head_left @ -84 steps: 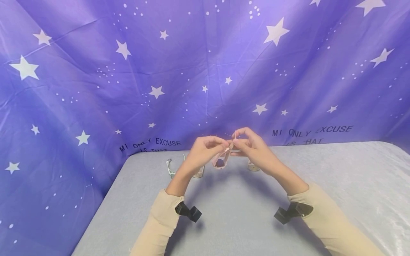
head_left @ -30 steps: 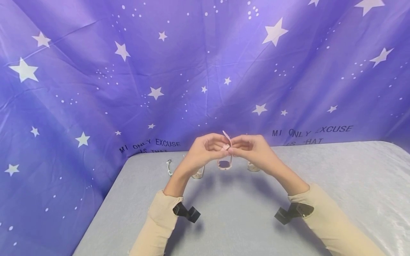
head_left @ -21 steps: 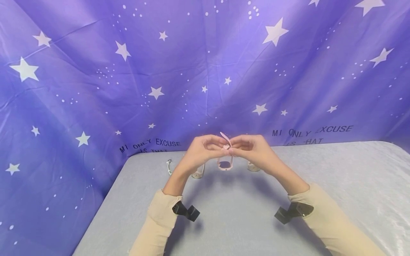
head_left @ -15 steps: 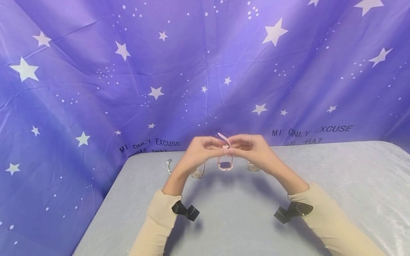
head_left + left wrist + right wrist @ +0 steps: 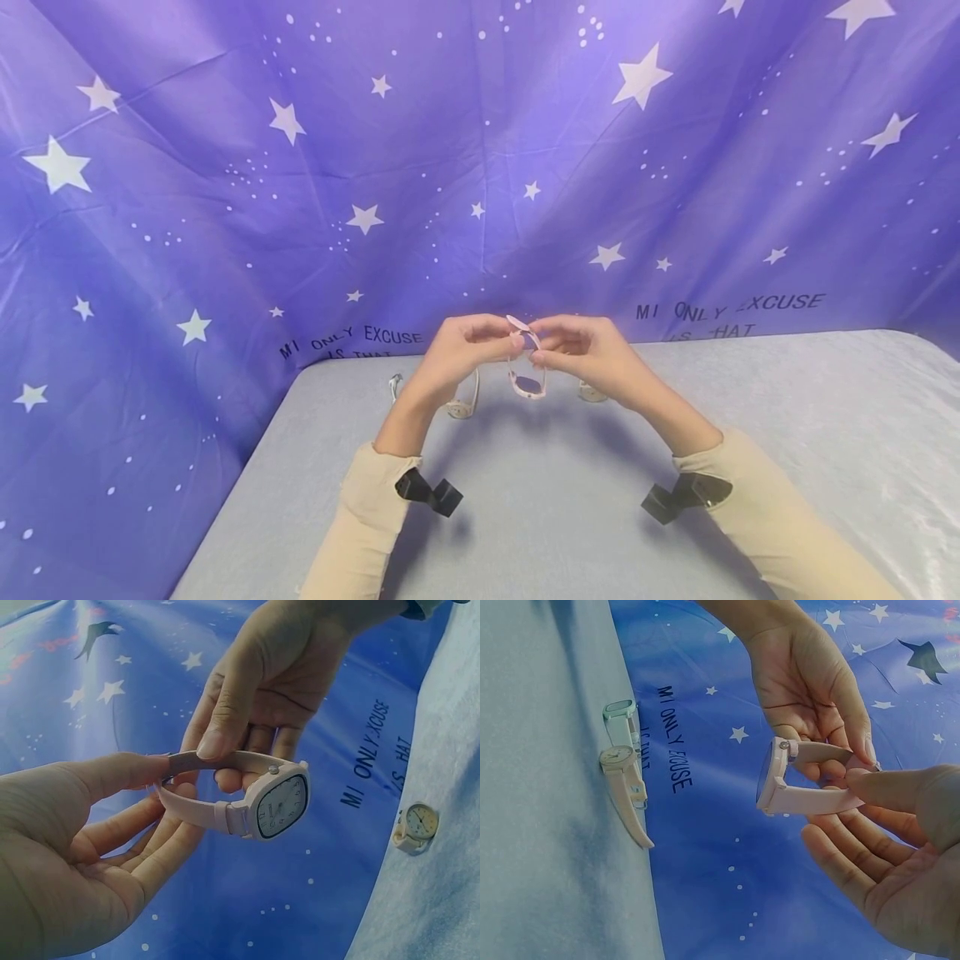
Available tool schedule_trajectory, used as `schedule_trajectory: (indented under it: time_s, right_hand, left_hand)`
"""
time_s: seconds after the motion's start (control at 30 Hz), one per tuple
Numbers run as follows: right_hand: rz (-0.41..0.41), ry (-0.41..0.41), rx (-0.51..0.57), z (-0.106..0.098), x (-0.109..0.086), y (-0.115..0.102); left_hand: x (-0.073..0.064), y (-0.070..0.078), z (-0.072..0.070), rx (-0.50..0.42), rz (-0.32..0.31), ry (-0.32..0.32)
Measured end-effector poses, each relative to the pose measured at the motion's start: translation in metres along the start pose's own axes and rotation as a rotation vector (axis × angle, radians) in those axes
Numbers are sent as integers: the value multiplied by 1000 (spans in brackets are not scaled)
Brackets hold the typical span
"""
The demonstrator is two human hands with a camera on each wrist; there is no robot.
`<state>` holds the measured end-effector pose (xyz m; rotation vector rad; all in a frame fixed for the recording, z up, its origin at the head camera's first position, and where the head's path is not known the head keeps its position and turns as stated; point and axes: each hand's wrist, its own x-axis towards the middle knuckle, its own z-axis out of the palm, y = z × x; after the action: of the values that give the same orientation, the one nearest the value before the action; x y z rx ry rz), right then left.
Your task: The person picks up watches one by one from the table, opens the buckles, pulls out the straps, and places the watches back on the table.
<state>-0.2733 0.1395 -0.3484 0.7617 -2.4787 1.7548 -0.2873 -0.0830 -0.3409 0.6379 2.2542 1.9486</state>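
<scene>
A pale pink wristwatch (image 5: 529,387) with a rounded-square dial hangs in the air between both hands, its strap bent into a loop. My left hand (image 5: 468,350) pinches the strap near the buckle between thumb and fingers. The thumb of my right hand (image 5: 592,350) presses on the strap, with fingers behind it. In the left wrist view, the watch's dial (image 5: 283,806) faces outward, and the right hand (image 5: 277,682) reaches in from above. Seen from the right wrist, the strap (image 5: 814,801) runs into the fingers, which partly hide the buckle.
On the grey cloth-covered table (image 5: 555,500), a cream watch (image 5: 462,408) and a green-and-white watch (image 5: 395,385) lie by the left hand. Another round-faced watch (image 5: 592,392) lies below the right hand. A purple star-printed curtain (image 5: 480,150) hangs behind the table.
The hands, pressed together at the strap a second ago, are now slightly apart, the left having shifted left. The strap's free end has tipped leftward and lower. Earlier, the right hand was higher.
</scene>
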Motion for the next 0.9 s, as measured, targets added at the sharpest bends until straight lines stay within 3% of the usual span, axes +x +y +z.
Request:
schedule_trajectory:
  time_s: [0.9]
  right_hand:
    - [9,61,72,0,0,0]
  left_hand:
    - [0,3,2,26,-14,-100]
